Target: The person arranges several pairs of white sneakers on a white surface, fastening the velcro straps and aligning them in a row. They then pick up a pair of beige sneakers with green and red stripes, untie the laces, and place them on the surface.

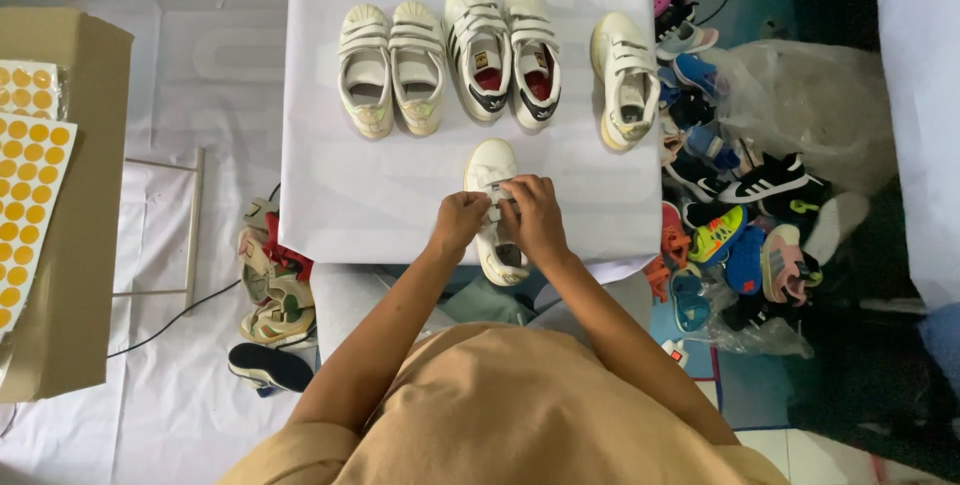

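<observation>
Small white strap shoe (492, 170) under my hands, lying flat on the white-covered table near its front edge, toe pointing away from me, heel toward me. Straps across the middle mostly hidden by my fingers. Sits alone, below the shoe row.

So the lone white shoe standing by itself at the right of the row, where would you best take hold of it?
Probably at the heel end of the lone shoe, coming from the near side. Its toe points away, so the heel and open collar face the person; a thumb inside the collar and fingers behind the heel would give a firm grip. Its straps cross the middle, and it stands apart from the striped pair.
</observation>
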